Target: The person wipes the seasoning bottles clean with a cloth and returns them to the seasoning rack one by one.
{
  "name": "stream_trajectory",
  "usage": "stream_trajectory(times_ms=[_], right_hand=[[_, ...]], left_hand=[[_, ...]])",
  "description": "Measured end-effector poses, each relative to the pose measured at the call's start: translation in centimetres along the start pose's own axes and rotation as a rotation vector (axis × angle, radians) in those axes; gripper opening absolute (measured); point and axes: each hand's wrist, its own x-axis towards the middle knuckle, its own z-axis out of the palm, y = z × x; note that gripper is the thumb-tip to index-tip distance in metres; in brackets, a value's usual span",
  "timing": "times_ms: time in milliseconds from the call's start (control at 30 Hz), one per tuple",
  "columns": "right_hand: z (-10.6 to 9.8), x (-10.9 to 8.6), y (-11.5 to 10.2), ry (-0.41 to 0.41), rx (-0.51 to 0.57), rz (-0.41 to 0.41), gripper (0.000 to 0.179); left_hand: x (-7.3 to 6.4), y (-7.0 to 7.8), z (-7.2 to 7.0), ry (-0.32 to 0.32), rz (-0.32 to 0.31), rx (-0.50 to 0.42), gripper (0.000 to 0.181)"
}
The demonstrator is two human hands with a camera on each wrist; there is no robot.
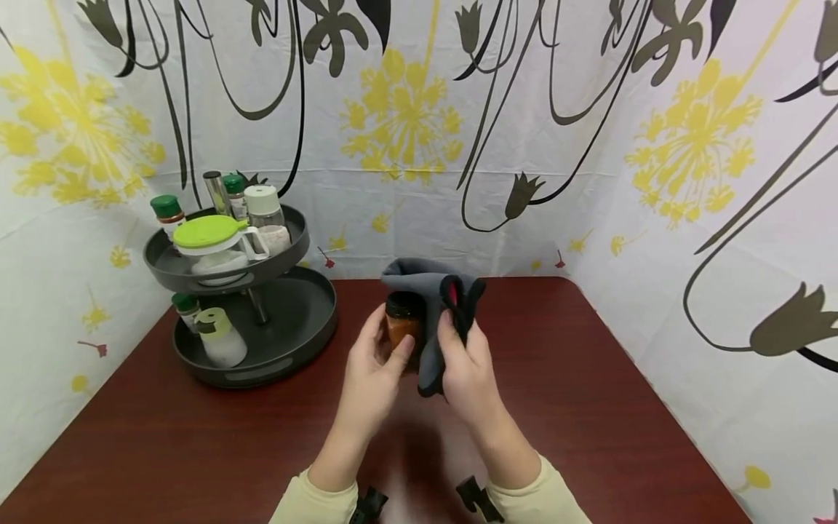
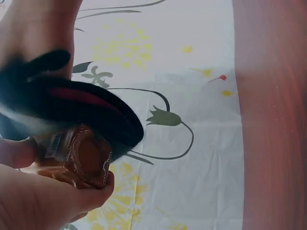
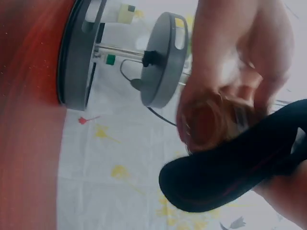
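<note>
My left hand [image 1: 373, 371] grips a small spice jar [image 1: 401, 324] with a black lid and reddish-brown contents, thumb across its front. In the left wrist view the jar [image 2: 86, 155] shows its clear base and part of a label. My right hand [image 1: 473, 371] holds a folded grey cloth [image 1: 432, 291] with black edging, pinched near its bunched end. The cloth lies against the jar's right side, and its upper part drapes behind the lid. From the right wrist, the cloth's dark edge [image 3: 216, 177] overlaps the jar [image 3: 208, 124].
On the left stands a two-tier dark grey turntable [image 1: 281, 327]. Its upper tier bears several jars and a container with a lime-green lid [image 1: 208, 231]; below are a green-capped jar [image 1: 186, 309] and a white bottle [image 1: 222, 342]. Patterned fabric walls border the reddish-brown table [image 1: 556, 407].
</note>
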Motion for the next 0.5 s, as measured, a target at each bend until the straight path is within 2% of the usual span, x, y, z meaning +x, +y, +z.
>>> stream_trajectory(times_ms=[100,233,333,400,500], right_hand=[[0.9,-0.7,1.5,-0.039,0.003,0.031,0.04],[1.6,-1.9,3.5,-0.135,0.043,0.133,0.045],[1.6,-2.4,4.0,-0.158,0.062,0.206,0.045],[1.3,-2.3,3.8,-0.154,0.058,0.214,0.047],[0.8,-1.8,3.0,-0.146,0.036,0.176,0.049]], left_hand=[[0.1,-0.1,0.1,-0.005,0.023,0.044,0.06],[0.4,-0.1,0.1,0.006,0.075,0.112,0.065],[0.6,-0.3,0.1,0.003,0.096,0.154,0.068],[0.6,-0.5,0.1,0.004,0.099,0.175,0.069],[0.4,-0.9,0.3,-0.01,0.097,0.204,0.07]])
